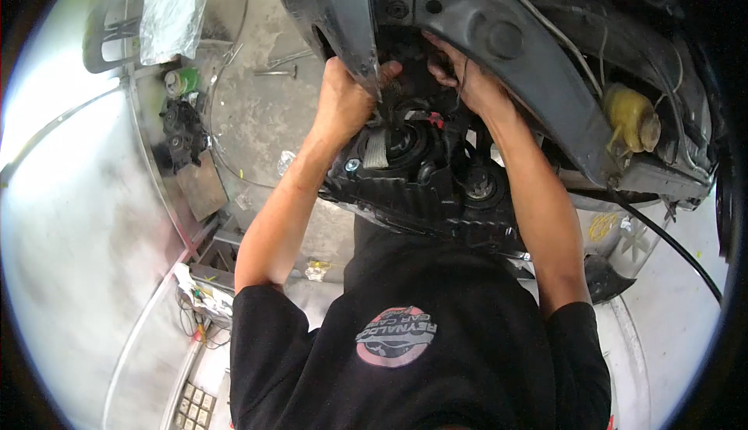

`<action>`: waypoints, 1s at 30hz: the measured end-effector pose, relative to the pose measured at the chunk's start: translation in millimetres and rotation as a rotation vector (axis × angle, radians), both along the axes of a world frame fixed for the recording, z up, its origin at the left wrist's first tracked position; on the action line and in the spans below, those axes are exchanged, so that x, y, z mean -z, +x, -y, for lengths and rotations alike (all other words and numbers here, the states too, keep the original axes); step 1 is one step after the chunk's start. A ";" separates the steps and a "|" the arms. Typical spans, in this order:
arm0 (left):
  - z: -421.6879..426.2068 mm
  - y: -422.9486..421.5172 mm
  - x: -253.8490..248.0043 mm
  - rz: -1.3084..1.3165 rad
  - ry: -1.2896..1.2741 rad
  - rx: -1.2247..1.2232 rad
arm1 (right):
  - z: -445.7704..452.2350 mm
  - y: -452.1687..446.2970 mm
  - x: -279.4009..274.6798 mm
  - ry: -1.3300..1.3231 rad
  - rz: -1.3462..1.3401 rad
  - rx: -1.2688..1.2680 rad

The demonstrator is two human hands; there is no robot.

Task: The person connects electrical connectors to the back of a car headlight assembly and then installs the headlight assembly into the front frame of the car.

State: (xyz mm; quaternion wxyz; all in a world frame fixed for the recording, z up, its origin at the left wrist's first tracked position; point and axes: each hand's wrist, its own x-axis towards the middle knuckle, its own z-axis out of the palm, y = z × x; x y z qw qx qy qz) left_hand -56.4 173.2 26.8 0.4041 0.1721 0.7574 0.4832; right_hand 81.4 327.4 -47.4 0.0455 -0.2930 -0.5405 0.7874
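Observation:
My left hand point(347, 96) is wrapped round the lower edge of a dark grey fender point(331, 5), its thumb on the inner side and its other fingers mostly hidden. My right hand point(475, 87) reaches into the dark gap beside the grey inner body panel point(499, 37). Its fingers are curled by a thin dark wire, one finger lying along the panel edge; what they hold is hidden. Below both hands sits the back of a black headlight housing point(425, 185), with a grey strip point(376, 149) and a small red part point(435, 120) on it.
At right, a yellowish fluid reservoir point(629, 118) sits in the engine bay, near a black hose point(670, 239). On the floor at left are a metal tool point(276, 72), a green can point(181, 81) and black parts point(183, 132). A plastic-wrapped chair point(173, 15) stands beyond.

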 end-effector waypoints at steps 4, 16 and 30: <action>-4.5 2.4 1.1 -0.126 0.097 0.076 | -4.9 -7.3 8.4 -0.022 0.037 -0.011; -2.1 8.7 18.2 -0.252 0.120 0.152 | -0.7 -19.2 -7.0 -0.084 0.032 0.039; -1.3 8.6 21.4 -0.394 0.046 0.207 | -4.9 -12.8 3.7 -0.099 0.096 0.069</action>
